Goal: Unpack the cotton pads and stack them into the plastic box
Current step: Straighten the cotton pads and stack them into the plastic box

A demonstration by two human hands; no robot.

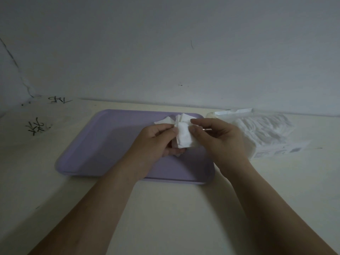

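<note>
Bare forearms reach in from the bench's (165, 218) near edge. Left grip (156, 142) & right grip (219, 142) both pinch a small bundle of white cotton pads (183, 136) above a lilac tray (103, 144) at bench centre. A clear pack (266, 133) w/ more pads lies just beside the tray, toward the far-right corner. Black scribbles (37, 126) mark the far-left corner.

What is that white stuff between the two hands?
A small bunch of cotton pads. The left hand and the right hand pinch it from either side, over the purple tray. The head view shows this.
</note>
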